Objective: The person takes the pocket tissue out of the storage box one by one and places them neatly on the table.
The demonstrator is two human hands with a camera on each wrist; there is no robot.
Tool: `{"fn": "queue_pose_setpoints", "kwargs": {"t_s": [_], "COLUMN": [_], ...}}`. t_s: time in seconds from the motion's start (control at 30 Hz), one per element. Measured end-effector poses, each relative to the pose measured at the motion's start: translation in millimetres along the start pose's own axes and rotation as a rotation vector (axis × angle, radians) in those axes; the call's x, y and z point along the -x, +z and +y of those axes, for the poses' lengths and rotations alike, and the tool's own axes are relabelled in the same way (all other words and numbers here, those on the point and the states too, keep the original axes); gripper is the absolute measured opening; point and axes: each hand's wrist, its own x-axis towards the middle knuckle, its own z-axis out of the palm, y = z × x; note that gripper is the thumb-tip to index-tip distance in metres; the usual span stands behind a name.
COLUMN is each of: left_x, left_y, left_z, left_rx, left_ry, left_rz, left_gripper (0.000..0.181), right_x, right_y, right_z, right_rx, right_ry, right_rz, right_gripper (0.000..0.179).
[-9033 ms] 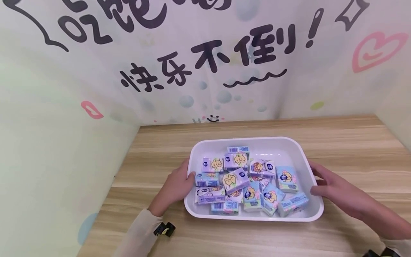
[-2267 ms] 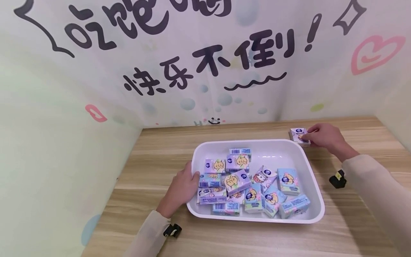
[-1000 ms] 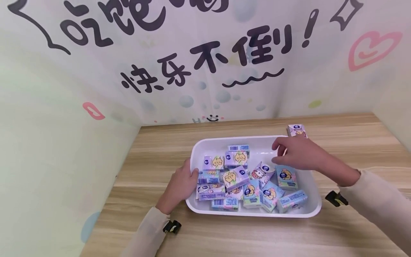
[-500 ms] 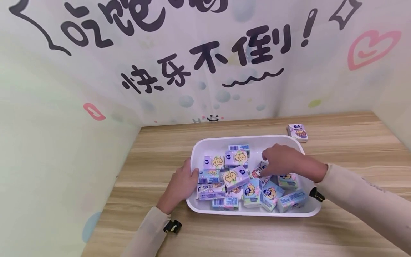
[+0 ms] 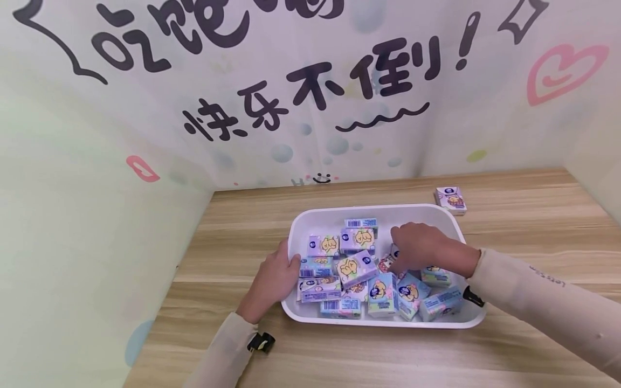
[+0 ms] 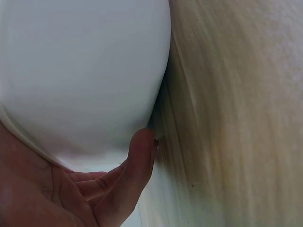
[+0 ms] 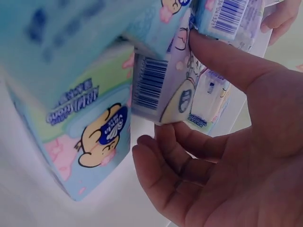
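A white plastic tub [image 5: 383, 323] on the table holds several small tissue packs in purple, blue and white wrappers. My left hand [image 5: 271, 275] grips the tub's left rim, thumb over the edge; in the left wrist view its fingers [image 6: 139, 156] lie against the outer wall. Inside the tub, my right hand [image 5: 422, 248] pinches a white-and-purple tissue pack [image 7: 154, 87] between thumb and curled fingers. From the head view, the hand covers much of that pack. A blue tissue pack [image 7: 94, 137] stands close by the fingers.
One white tissue pack [image 5: 450, 201] lies on the wooden table [image 5: 233, 215] just behind the tub's back right corner. A printed wall curtain [image 5: 271, 156] hangs along the table's back edge. Black wrist cameras [image 5: 261, 342] sit on both sleeves.
A white tissue pack has gone from the tub to the table behind it. My right hand released it, came back over the tub and took hold of another. The left hand stays on the rim.
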Motion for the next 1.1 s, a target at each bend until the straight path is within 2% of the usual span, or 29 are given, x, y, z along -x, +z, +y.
{"fn": "queue_pose_setpoints", "kwargs": {"t_s": [0.17, 0.37, 0.57, 0.93, 1.1], "left_x": [-0.3, 1.5, 2.1, 1.9, 1.9], "left_y": [0.2, -0.9, -1.3, -0.8, -0.4], "left_z": [-0.5, 0.9, 1.5, 0.2, -0.1], "left_rx": [-0.006, 0.003, 0.014, 0.015, 0.020], "left_ry": [0.011, 0.003, -0.006, 0.000, 0.002], "left_rz": [0.019, 0.007, 0.001, -0.001, -0.003], "left_gripper": [0.060, 0.060, 0.060, 0.060, 0.061], "right_x": [-0.2, 4.5, 7.9, 11.5, 18.3], "right_y": [0.8, -4.0, -14.2, -20.0, -23.1], "right_z": [-1.4, 1.6, 6.9, 24.4, 31.8], "right_rx": [-0.029, -0.109, -0.136, -0.135, -0.231], "right_ry": [0.006, -0.023, -0.053, -0.112, -0.151], "right_rz": [-0.008, 0.037, 0.099, 0.166, 0.198], "right_gripper": [0.080, 0.062, 0.045, 0.034, 0.034]}}
